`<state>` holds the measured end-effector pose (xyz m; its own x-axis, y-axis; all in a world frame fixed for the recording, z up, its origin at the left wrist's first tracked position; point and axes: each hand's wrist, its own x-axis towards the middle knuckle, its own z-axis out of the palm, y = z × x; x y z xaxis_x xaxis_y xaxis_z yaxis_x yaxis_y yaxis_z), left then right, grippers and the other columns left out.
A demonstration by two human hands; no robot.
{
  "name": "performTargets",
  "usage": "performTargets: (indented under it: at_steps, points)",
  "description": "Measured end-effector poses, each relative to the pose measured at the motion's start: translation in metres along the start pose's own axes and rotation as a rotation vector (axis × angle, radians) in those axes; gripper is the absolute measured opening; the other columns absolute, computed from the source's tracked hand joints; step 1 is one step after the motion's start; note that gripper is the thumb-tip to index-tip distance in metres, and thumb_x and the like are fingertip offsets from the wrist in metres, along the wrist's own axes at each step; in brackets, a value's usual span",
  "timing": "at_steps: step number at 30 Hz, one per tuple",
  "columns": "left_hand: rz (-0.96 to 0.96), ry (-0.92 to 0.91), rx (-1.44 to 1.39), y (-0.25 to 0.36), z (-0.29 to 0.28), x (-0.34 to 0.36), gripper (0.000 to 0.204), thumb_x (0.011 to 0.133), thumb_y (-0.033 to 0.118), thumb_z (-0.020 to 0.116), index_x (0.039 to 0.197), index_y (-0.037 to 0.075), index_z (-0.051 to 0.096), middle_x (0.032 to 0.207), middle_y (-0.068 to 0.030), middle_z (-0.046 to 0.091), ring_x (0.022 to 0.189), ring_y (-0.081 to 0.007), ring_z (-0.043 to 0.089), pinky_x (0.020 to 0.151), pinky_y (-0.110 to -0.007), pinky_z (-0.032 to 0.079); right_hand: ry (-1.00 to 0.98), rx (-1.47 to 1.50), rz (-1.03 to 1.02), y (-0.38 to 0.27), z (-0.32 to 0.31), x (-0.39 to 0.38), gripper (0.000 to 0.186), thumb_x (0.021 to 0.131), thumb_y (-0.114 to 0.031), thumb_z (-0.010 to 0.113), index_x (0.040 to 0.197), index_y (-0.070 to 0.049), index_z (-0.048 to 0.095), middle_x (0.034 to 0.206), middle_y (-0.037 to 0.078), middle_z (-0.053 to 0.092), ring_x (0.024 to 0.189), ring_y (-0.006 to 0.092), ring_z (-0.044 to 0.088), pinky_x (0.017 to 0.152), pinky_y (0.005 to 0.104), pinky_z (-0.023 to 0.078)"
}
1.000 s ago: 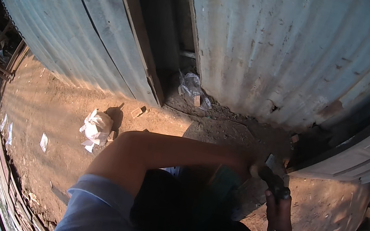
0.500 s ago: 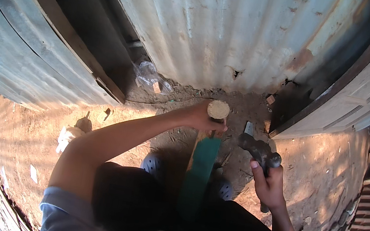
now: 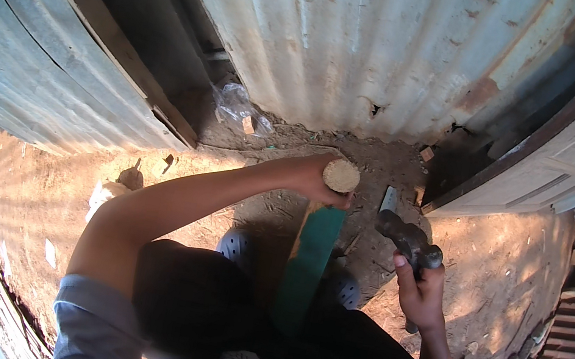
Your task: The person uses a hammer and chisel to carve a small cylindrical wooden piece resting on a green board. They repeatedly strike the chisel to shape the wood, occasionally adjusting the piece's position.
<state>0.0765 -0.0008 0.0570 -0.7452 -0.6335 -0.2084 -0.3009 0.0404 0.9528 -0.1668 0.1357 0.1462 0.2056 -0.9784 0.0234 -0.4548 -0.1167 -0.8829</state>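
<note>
**Head view: steadying a post, holding a hammer beside it**

Looking straight down the post [image 3: 308, 260], a green shaft standing on end between two grey clogs [image 3: 239, 246], with its pale round top [image 3: 341, 176] nearest the lens. Wrapping the left hand [image 3: 307, 175] around the post just under that top, fingers closed on the shaft and the face of the top left bare. Reaching in from the left of the post with a long, nearly straight arm, apparently keeping the post upright and stopping it from leaning.

Gripping a hammer [image 3: 408, 238] in the right hand [image 3: 421, 295], just right of the post, fingers shut round the handle and thumb lying along it. Holding the dark head up and inward, near the post's top but not touching it, level with it rather than raised high; seemingly keeping the tool ready and close without crowding the left hand.

Standing close over the post, one clog on either side of its foot, most likely bracing it from both sides.

Beyond the post, rising as a wall of rusty corrugated sheet [image 3: 373, 41], with the post's foot near its base on bare dirt [image 3: 506, 249]. Lying beyond and left of the post, against the sheet, a crumpled clear plastic bag [image 3: 235, 105]. Lying just right of the post's top, on the dirt, a small pale strip [image 3: 390, 197], too small for telling what kind.
</note>
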Motion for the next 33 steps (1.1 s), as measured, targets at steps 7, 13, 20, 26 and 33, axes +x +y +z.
performTargets:
  at_steps: [7, 13, 20, 26, 33]
  points:
    - [0.012, 0.028, -0.008, 0.005, -0.005, -0.011, 0.022, 0.074, 0.023, 0.074, 0.087, 0.007, 0.065, 0.084, -0.0039, 0.067, 0.08, -0.0135, 0.063, 0.077, -0.028, 0.049, -0.036, -0.032, -0.016, -0.004, -0.001, 0.001, 0.014, 0.089, -0.012, 0.059, 0.095, 0.002, 0.06, 0.056, 0.008, 0.05, 0.05, 0.0106, 0.043, 0.046, 0.0286, 0.036]
    - [0.021, 0.006, 0.035, 0.007, -0.009, -0.016, 0.016, 0.079, 0.019, 0.07, 0.086, 0.006, 0.065, 0.085, -0.0022, 0.068, 0.082, -0.0112, 0.063, 0.078, -0.026, 0.05, -0.07, -0.068, -0.004, -0.005, -0.002, 0.002, 0.015, 0.089, -0.013, 0.06, 0.095, 0.001, 0.061, 0.057, 0.01, 0.051, 0.048, 0.013, 0.044, 0.046, 0.0298, 0.036]
    - [0.072, 0.044, 0.059, 0.001, -0.002, -0.015, 0.015, 0.077, 0.016, 0.069, 0.088, 0.007, 0.066, 0.084, -0.0035, 0.068, 0.081, -0.0127, 0.063, 0.078, -0.027, 0.049, -0.082, -0.056, -0.012, -0.007, 0.002, 0.003, 0.016, 0.089, -0.013, 0.06, 0.096, 0.001, 0.061, 0.059, 0.01, 0.052, 0.049, 0.0134, 0.045, 0.047, 0.0299, 0.036]
    - [0.035, 0.067, 0.151, 0.002, 0.003, -0.015, 0.022, 0.073, 0.018, 0.072, 0.092, 0.008, 0.066, 0.09, -0.0065, 0.067, 0.086, -0.0177, 0.064, 0.081, -0.031, 0.049, -0.116, -0.057, 0.008, -0.009, 0.003, 0.004, 0.016, 0.089, -0.013, 0.06, 0.097, 0.001, 0.061, 0.058, 0.007, 0.051, 0.049, 0.0115, 0.042, 0.046, 0.0289, 0.035]
    - [-0.059, 0.031, 0.192, 0.02, 0.003, -0.02, 0.033, 0.07, 0.023, 0.073, 0.099, 0.01, 0.063, 0.095, -0.01, 0.066, 0.091, -0.0252, 0.063, 0.084, -0.035, 0.048, -0.112, -0.072, -0.016, -0.009, 0.003, 0.004, 0.015, 0.089, -0.012, 0.06, 0.095, 0.001, 0.061, 0.056, 0.007, 0.05, 0.048, 0.0118, 0.042, 0.045, 0.0289, 0.035]
